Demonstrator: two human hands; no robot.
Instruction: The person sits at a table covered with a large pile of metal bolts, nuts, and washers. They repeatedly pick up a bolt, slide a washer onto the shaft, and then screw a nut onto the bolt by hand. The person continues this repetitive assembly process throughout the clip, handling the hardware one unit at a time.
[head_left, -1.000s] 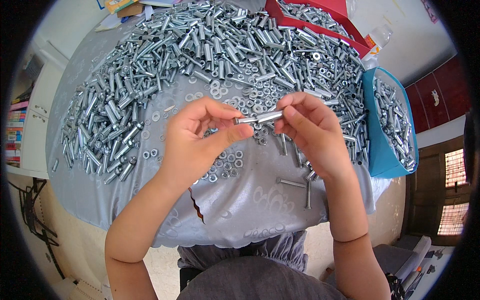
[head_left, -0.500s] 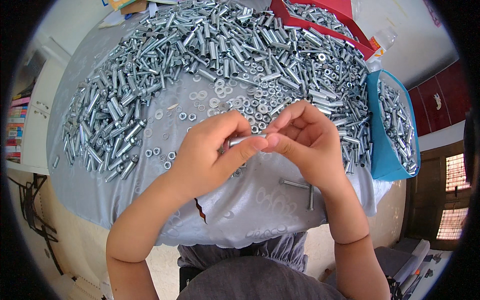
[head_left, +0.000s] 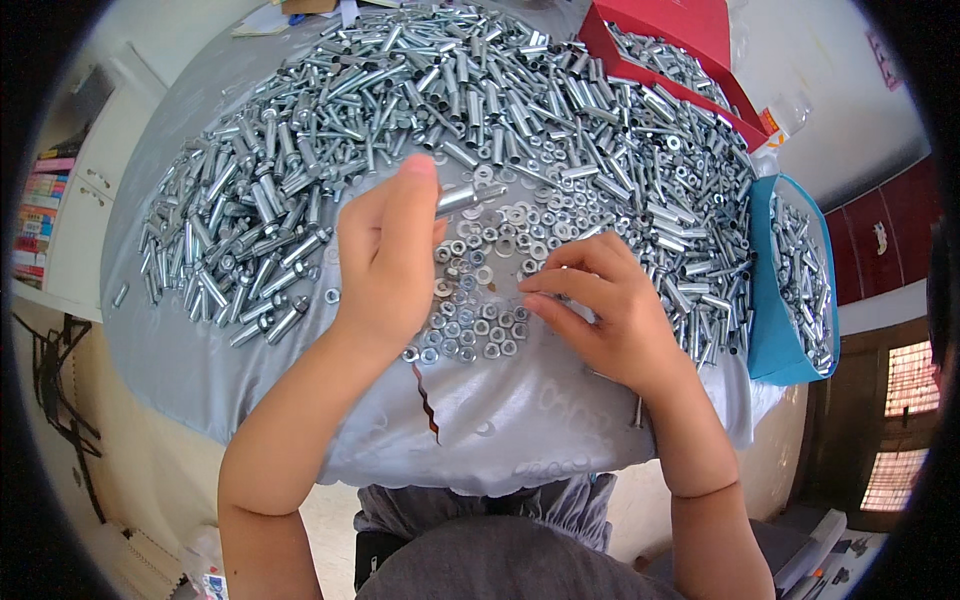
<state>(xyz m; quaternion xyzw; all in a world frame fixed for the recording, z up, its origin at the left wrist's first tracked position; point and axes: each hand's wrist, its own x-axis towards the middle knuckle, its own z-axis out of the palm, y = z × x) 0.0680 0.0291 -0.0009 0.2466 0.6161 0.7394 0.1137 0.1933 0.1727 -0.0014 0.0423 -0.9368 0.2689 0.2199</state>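
Observation:
My left hand (head_left: 390,255) is closed round a shiny sleeve anchor (head_left: 462,199), a metal tube with a narrower end pointing right, held above the table. My right hand (head_left: 605,310) hovers low at the right side of the loose hex nuts (head_left: 467,320), thumb and forefinger pinched together; whatever is between them is too small to make out. Flat washers (head_left: 517,213) lie mixed with nuts just beyond both hands. A long bolt (head_left: 638,412) lies partly hidden under my right wrist.
A large heap of metal sleeves and bolts (head_left: 480,90) spreads over the far table. Finished-looking anchors (head_left: 285,320) lie at left. A red box (head_left: 600,50) and a blue box (head_left: 765,330), both holding metal parts, stand at right. The grey tablecloth has a tear (head_left: 428,405).
My hands have moved apart: the left lifted away up and left with the sleeve anchor, the right came down towards the nuts. More nuts now show between them. The view shifted slightly.

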